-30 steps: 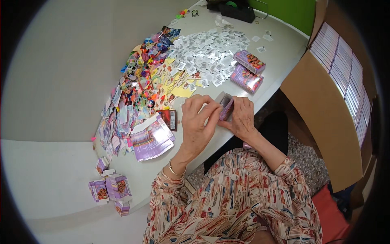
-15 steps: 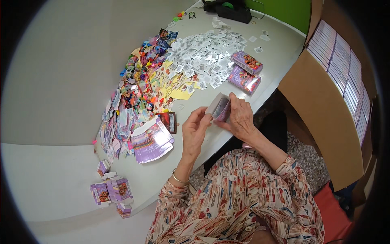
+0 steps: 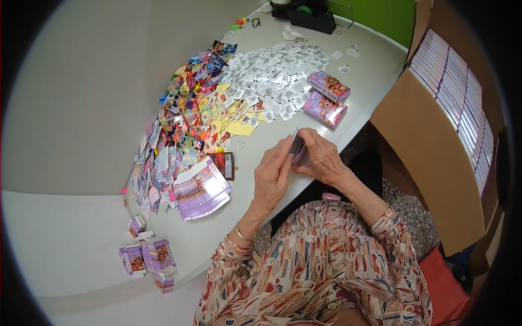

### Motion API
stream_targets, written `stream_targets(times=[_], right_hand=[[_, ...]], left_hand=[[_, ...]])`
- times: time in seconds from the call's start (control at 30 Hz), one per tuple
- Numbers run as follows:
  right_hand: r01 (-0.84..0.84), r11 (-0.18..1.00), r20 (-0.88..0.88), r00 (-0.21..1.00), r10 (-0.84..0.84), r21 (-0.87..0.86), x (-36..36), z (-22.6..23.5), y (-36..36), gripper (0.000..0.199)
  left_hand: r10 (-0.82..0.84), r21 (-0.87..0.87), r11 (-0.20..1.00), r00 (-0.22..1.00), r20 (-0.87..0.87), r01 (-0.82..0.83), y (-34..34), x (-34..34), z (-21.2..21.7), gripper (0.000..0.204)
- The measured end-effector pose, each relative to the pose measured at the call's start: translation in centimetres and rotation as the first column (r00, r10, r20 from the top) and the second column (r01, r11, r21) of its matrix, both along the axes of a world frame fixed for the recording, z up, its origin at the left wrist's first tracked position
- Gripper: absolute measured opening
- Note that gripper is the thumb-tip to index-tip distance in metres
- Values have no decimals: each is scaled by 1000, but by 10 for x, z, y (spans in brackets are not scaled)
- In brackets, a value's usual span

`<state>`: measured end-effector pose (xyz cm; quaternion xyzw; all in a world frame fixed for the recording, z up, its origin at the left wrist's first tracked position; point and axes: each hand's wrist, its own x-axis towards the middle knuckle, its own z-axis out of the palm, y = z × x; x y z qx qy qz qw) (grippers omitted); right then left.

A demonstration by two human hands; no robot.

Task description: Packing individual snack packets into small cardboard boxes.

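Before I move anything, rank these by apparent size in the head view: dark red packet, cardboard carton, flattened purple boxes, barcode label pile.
1. Cardboard carton
2. Barcode label pile
3. Flattened purple boxes
4. Dark red packet, partly covered

Glossy card and thin paper over a smooth tabletop [image 3: 375, 68]
The held pack [image 3: 297, 148] looks smooth, its material hard to tell; the two purple boxes [image 3: 324, 110] and the flat cartons [image 3: 200, 196] are shiny printed card, the small labels [image 3: 272, 70] white paper. The large carton [image 3: 429, 157] is matt brown cardboard, the tape dispenser [image 3: 312, 22] black plastic, the bracelet [image 3: 242, 234] shiny metal, the patterned garment [image 3: 315, 255] soft, creased cloth
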<state>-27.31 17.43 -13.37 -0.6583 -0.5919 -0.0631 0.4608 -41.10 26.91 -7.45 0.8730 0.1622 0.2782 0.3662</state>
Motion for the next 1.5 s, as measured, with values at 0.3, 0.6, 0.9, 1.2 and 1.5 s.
stream_targets(times=[0.3,0.6,0.9,1.2,1.5], right_hand=[[84,996,-198,976,-87,-22,-2,2,6,92],[26,992,-252,966,-55,-120,-9,28,7,77],[3,972,-179,983,-46,-236,-11,32,-2,71],[26,952,-149,986,-75,-306,-17,28,-3,76],[11,956,-243,966,-86,-293,-14,27,4,75]], left_hand=[[48,-6,999,994,102,-48,-9,12,0,35],[81,-327,940,996,-48,-92,23,9,19,27],[138,-492,857,988,-70,-154,27,4,11,24],[112,258,961,994,-11,-105,-10,-4,7,41],[221,-392,901,974,44,-186,1,-6,-5,30]])
